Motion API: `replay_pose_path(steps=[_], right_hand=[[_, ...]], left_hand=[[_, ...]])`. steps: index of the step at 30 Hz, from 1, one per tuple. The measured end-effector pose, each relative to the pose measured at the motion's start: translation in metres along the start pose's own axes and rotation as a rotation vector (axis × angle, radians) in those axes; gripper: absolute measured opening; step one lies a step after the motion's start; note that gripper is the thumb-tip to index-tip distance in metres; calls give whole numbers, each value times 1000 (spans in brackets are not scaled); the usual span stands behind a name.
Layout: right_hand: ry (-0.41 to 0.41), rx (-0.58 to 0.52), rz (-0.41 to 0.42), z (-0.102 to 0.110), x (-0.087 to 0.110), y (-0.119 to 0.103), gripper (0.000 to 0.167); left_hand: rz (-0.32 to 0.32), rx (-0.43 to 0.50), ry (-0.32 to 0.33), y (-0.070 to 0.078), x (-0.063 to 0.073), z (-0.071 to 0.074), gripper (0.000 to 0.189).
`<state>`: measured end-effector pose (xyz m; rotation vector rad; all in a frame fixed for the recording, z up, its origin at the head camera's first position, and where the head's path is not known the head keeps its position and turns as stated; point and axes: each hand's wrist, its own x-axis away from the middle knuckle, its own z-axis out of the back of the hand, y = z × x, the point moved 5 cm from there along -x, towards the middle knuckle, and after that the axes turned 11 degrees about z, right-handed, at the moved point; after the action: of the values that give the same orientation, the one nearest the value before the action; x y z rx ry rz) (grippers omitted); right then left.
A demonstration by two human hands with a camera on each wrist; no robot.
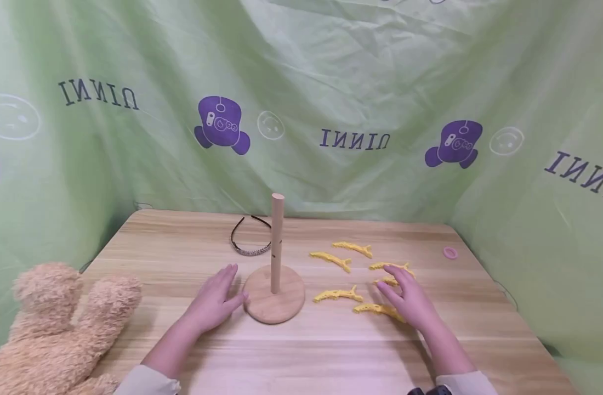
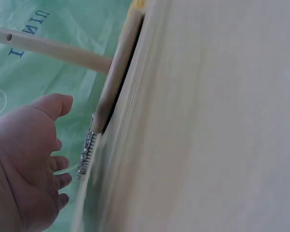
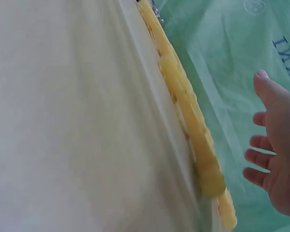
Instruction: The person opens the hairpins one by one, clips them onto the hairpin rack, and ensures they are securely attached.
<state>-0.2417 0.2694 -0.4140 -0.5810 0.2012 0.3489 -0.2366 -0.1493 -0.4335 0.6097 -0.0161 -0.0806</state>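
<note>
The left hand [image 1: 214, 303], fingers loosely extended, holds nothing beside the wooden stand [image 1: 276, 274]; the right hand [image 1: 412, 302], thumb apart and empty, hovers near yellow hair clips [image 1: 337, 295]. These lie on the table [image 1: 282, 359], right of the stand.

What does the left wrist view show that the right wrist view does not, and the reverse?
Only the left wrist view shows the left hand and the wooden post. Only the right wrist view shows the right hand. Both show the tabletop, the green curtain and yellow pieces, of which the left view catches only a bit.
</note>
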Motion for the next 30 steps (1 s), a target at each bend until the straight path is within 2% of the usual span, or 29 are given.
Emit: replay_pose_path(steps=[4, 7, 11, 15, 20, 25, 30], right_hand=[[-8, -31, 18, 2, 14, 6, 57], [-28, -53, 3, 2, 23, 13, 60], [-64, -93, -15, 2, 29, 22, 65], [-118, -117, -6, 2, 34, 30, 69], [-181, -105, 17, 6, 38, 33, 65], [-204, -102, 5, 7, 39, 34, 53], [-211, -115, -57, 10, 42, 39, 53]], left_hand=[[73, 165, -65, -2, 6, -11, 83], [106, 214, -72, -3, 8, -17, 89], [88, 194, -43, -3, 9, -21, 92], [38, 144, -20, -2, 8, -24, 93], [-11, 94, 7, -1, 7, -27, 95], [-7, 78, 18, 0, 7, -29, 95], [7, 90, 15, 3, 7, -28, 95]])
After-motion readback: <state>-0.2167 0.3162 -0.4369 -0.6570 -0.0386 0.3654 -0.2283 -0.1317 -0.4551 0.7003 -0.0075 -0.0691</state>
